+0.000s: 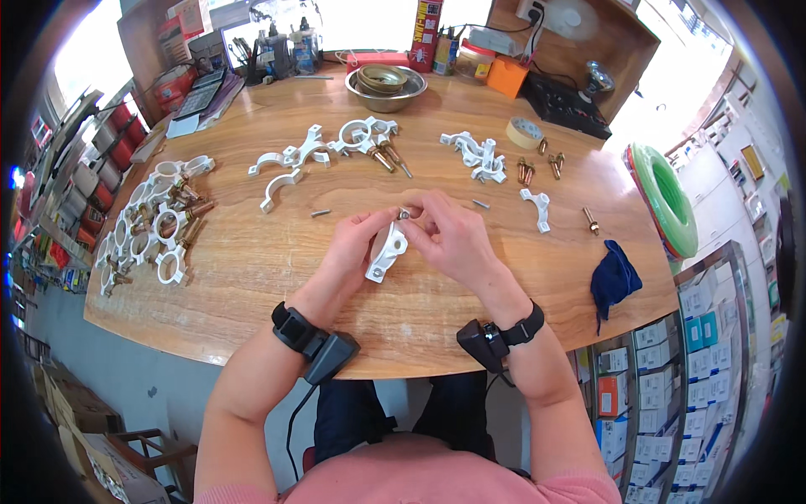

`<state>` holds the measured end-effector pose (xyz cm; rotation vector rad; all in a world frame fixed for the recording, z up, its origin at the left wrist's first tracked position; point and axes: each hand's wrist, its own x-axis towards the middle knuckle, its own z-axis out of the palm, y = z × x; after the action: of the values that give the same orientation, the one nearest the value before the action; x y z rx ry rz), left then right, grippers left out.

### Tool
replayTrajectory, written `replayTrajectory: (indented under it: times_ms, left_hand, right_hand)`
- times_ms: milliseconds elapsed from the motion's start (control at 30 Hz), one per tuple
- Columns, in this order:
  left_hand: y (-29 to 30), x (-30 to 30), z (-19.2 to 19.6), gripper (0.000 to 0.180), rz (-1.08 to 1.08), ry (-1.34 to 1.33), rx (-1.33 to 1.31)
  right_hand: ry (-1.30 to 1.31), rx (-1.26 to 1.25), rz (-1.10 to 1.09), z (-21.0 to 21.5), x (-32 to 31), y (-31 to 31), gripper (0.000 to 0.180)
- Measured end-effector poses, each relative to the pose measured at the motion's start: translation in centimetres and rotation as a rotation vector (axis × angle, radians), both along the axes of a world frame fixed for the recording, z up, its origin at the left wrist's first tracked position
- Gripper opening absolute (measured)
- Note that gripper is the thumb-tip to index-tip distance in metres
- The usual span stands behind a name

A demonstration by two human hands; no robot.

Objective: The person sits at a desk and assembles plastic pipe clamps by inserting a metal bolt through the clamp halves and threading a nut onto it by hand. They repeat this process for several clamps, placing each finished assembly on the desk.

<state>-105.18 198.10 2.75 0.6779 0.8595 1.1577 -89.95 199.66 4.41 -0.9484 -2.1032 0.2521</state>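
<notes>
Between my hands, over the middle of the wooden table [277,277], a white curved pipe clamp half [388,252] hangs tilted, its lower end towards me. My left hand [348,248] is closed on its upper part. The fingers of my right hand [453,235] pinch a small metal fastener [404,214] at the clamp's upper end; its exact kind is partly hidden by the fingertips. A short metal screw [321,212] lies left of my hands, and another small screw [480,203] lies to the right.
Finished-looking white clamp rings [170,267] with brass-coloured bolts crowd the left side. Loose clamp halves [281,186] and more white clamps [478,158] lie farther back. Bolts [525,171], a tape roll [525,133], a dark blue cloth [615,280] and metal bowls [386,101] stand around.
</notes>
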Motion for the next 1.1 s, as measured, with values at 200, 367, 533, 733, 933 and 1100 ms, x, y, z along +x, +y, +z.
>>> replayTrajectory:
  times_ms: [200, 367, 533, 733, 933, 1100]
  left_hand:
    - [0.6, -0.3, -1.1, 0.020, -0.007, 0.065, 0.044]
    - [0.7, 0.2, -0.9, 0.019, 0.035, 0.019, 0.067]
    - [0.6, -0.1, -1.3, 0.019, 0.020, 0.026, 0.078]
    - [0.7, 0.1, -0.9, 0.016, 0.021, 0.036, 0.030]
    - [0.9, 0.0, -1.4, 0.018, 0.021, 0.075, 0.066]
    - [0.7, 0.0, -1.8, 0.019, 0.003, 0.058, 0.070]
  right_hand:
    - [0.022, -0.062, 0.017, 0.0, 0.2, 0.1, 0.014]
    - [0.116, -0.121, -0.005, 0.6, 0.3, -0.6, 0.011]
    - [0.079, 0.107, 0.077, -0.5, 0.0, 0.3, 0.013]
    - [0.030, 0.011, 0.019, -0.4, 0.5, 0.0, 0.012]
    - [0.055, 0.019, 0.040, 0.2, 0.3, -0.2, 0.013]
    - [0.068, -0.043, 0.066, -0.2, 0.2, -0.3, 0.012]
